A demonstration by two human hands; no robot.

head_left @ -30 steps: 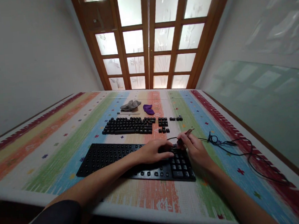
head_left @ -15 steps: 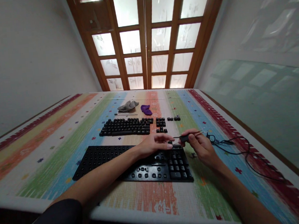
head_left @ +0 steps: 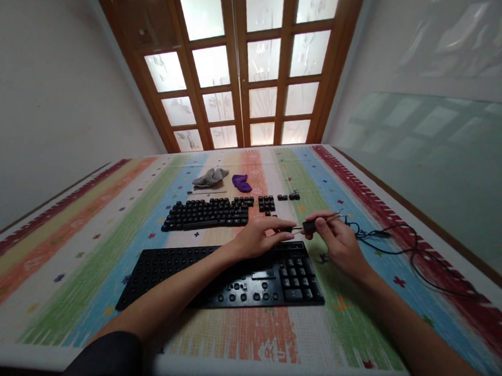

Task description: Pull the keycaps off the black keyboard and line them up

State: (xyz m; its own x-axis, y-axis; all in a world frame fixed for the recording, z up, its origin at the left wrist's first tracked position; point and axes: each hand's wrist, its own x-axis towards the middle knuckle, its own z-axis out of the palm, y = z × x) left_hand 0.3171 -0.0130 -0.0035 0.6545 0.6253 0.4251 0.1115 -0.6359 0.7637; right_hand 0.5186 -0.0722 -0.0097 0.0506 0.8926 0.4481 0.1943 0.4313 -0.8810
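A black keyboard (head_left: 153, 271) lies in front of me, its left and middle parts stripped of keycaps and its number pad (head_left: 300, 278) still capped. In my right hand (head_left: 340, 242) is a keycap puller (head_left: 309, 226) with a black handle and thin wire ends, its wires pointing at my left hand. Over the keyboard's upper right part, the thumb and fingers of my left hand (head_left: 259, 238) pinch a small black keycap (head_left: 287, 230) at the puller's wire tips. My left forearm covers part of the keyboard.
Beyond the keyboard, removed keycaps (head_left: 205, 213) lie in keyboard order, with smaller groups (head_left: 266, 203) to their right. A grey cloth (head_left: 210, 178), a purple cloth (head_left: 242, 183) and a thin stick (head_left: 208, 192) lie farther back. A black cable (head_left: 412, 250) coils at right on the striped tablecloth (head_left: 258, 338).
My left fingers have risen slightly and come closer to the puller, and the black keycap now shows between them. The whole view has shifted a little.
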